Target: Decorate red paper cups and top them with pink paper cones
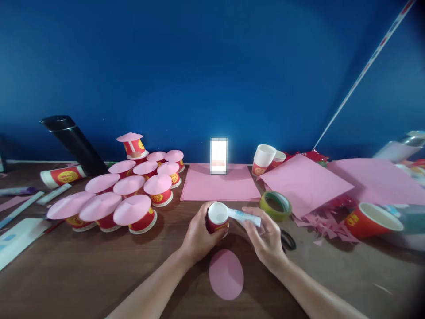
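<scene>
My left hand (200,239) is wrapped round a red paper cup (218,214) whose white round end faces up. In my right hand (268,243) is a white and light-blue glue stick (245,217). Its tip is at the right edge of the cup's upper end; whether it touches is hard to tell. Below both hands, a pink paper disc (226,274) lies on the brown table (146,274). Several upside-down red cups with pink cone tops (132,210) stand in a group to the left.
Pink sheets (219,188) lie behind my hands. A tape roll (275,206) and partly hidden black scissors handles (288,240) are at right, near paper scraps (332,227) and a tipped red cup (373,220). A black bottle (75,141) leans at far left.
</scene>
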Motion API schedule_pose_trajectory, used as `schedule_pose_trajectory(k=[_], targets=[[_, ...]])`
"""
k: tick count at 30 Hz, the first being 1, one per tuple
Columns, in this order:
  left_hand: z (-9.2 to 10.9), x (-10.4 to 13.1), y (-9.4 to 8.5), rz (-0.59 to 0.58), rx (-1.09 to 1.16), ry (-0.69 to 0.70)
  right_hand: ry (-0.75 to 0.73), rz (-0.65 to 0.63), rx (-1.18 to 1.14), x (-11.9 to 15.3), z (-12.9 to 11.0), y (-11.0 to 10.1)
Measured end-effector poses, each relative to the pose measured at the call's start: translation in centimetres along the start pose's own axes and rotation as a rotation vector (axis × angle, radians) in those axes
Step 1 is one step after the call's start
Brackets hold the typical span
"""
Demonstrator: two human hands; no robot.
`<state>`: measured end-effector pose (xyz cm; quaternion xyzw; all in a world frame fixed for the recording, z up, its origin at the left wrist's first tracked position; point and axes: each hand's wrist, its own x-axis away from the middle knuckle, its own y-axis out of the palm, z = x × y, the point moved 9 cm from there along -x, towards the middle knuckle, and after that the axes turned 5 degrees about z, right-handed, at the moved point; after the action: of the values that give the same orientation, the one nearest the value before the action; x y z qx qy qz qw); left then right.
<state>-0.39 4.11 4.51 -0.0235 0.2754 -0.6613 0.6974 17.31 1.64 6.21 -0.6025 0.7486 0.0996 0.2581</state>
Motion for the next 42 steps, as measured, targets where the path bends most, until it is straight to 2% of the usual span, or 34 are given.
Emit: schedule_pose_trajectory(k=[12, 18, 32, 42], targets=[[0.1, -0.1, 0.0, -0.019, 0.001, -0.005, -0.094, -0.050, 0.082, -0.1, -1.4, 0.5], [0.0, 0.0, 0.0, -0.012, 0.007, -0.014, -0.084, -0.056, 0.078, -0.1, -1.3, 0.4], [0.3, -0.1, 0.0, -0.005, -0.029, 0.015, -0.199, -0.081, 0.099, -0.4, -2.3, 0.5], [0.3, -0.1, -0.2, 0.016, -0.063, 0.024, -0.169, -0.103, 0.110, -0.5, -2.5, 0.5]])
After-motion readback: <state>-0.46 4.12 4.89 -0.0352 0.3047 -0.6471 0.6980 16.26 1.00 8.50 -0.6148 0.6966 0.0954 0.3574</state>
